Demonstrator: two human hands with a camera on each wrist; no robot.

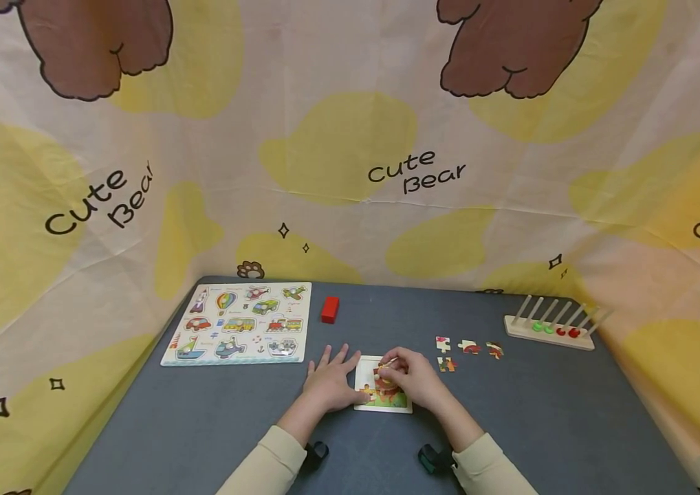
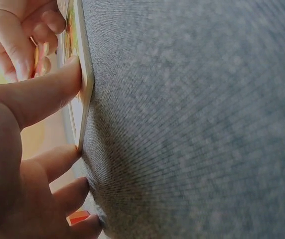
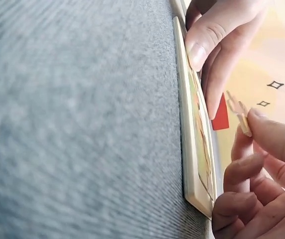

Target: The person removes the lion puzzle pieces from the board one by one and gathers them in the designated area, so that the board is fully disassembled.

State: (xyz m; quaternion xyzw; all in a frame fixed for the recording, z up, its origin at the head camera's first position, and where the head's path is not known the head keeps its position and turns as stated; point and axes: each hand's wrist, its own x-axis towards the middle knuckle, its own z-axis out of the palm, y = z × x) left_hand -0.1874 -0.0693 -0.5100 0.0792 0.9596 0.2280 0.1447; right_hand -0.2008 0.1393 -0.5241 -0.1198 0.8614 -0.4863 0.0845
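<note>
A small framed jigsaw board (image 1: pixel 384 407) lies flat on the grey table, its picture partly filled with pieces. My left hand (image 1: pixel 329 382) has its fingers spread at the board's left side; in the left wrist view its thumb (image 2: pixel 58 87) rests on the board's face and a fingertip touches the edge. Above the board, my right hand (image 1: pixel 414 377) pinches a puzzle piece (image 3: pixel 242 117) between thumb and finger, held off the surface in the right wrist view. The right hand covers the board's upper right part in the head view.
Several loose puzzle pieces (image 1: pixel 469 347) lie right of the board. A red block (image 1: pixel 329 310) stands behind it. At the back left is a large vehicle puzzle board (image 1: pixel 238 337); at the back right, a pegged rack (image 1: pixel 548 335) with green and red beads.
</note>
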